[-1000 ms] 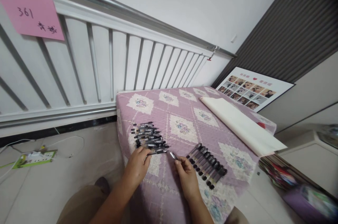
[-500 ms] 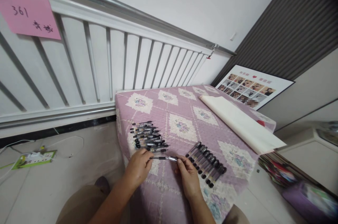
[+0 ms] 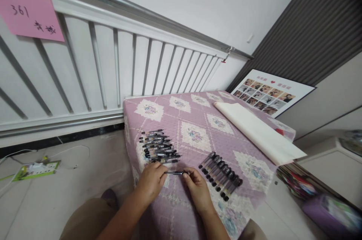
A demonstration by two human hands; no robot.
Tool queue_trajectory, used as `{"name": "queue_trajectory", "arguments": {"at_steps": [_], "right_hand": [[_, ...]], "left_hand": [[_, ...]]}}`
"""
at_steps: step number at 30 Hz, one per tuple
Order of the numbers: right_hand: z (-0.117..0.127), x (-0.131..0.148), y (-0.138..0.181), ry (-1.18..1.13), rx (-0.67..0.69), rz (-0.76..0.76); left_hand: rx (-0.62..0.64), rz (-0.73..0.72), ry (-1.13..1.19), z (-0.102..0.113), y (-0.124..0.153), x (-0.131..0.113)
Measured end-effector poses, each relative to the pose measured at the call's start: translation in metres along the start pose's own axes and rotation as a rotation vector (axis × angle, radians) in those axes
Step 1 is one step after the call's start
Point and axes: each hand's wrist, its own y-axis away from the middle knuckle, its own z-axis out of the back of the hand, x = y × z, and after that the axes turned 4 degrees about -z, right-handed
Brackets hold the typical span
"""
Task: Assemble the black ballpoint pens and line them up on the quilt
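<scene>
A slim black gel pen (image 3: 175,173) is held level between my two hands, just above the purple bed cover. My left hand (image 3: 151,181) pinches its left end with thumb and fingers. At the other end, my right hand (image 3: 198,187) closes thumb and forefinger around the pen, hiding its tip. Just beyond my left hand lies a loose pile of similar pens (image 3: 160,147), pointing mostly sideways. To the right of my right hand, several pens (image 3: 222,175) lie side by side in a neat slanted row, with dark ends.
The floral cover (image 3: 195,134) spreads over the bed, with a rolled cream sheet (image 3: 254,130) along its right side. A white radiator (image 3: 152,66) runs behind. On the floor at left lies a power strip (image 3: 39,170) with cables. A photo board (image 3: 271,93) leans at the far end.
My hands have come closer together, with my right hand shifting left. The silvery section seen on the pen between them before is now mostly covered, and the visible length is shorter.
</scene>
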Motion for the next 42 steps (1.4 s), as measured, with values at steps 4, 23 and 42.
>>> {"name": "queue_trajectory", "arguments": {"at_steps": [4,23,42], "right_hand": [[0.001,0.001,0.001,0.010,0.026,-0.008],[0.000,-0.003,-0.001,-0.005,-0.081,0.024],[0.000,-0.007,0.002,-0.004,-0.114,0.147]], "left_hand": [[-0.005,-0.012,-0.007,-0.002,0.002,0.000],[-0.027,-0.006,-0.146,-0.014,0.003,-0.012],[-0.203,-0.133,-0.338,-0.036,0.015,-0.006]]}}
